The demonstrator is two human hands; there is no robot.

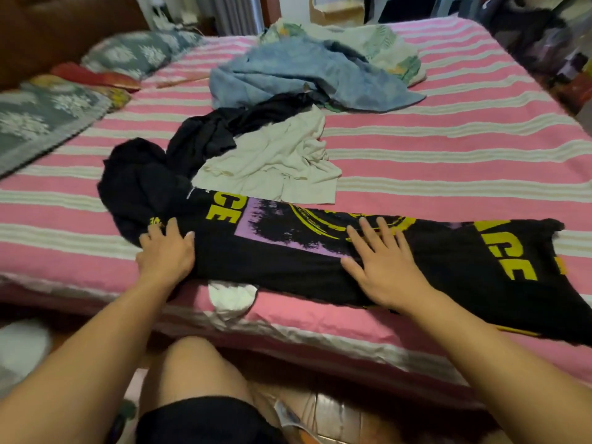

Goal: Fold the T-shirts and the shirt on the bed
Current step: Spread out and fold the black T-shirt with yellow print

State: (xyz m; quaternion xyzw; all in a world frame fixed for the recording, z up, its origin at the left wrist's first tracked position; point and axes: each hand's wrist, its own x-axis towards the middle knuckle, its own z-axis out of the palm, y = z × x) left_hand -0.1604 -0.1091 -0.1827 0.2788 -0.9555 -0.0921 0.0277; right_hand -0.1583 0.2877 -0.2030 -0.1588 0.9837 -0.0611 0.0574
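Observation:
A black T-shirt (288, 261) with yellow letters and a purple print lies folded lengthwise along the near edge of the bed (448, 155). My left hand (166, 251) rests on its left end with the fingers slightly bent on the cloth. My right hand (381, 267) lies flat on its middle, fingers spread. Behind it lie a crumpled cream T-shirt (272, 161), a bunched black garment (208, 136), a blue shirt (298, 75) and a pale patterned garment (384, 43).
Grey patterned pillows (48, 113) sit at the left of the bed, which has a pink and white striped cover. A white cloth (230, 298) pokes out under the black T-shirt at the bed's edge. My bare knee (192, 366) is below. Clutter stands at the far right.

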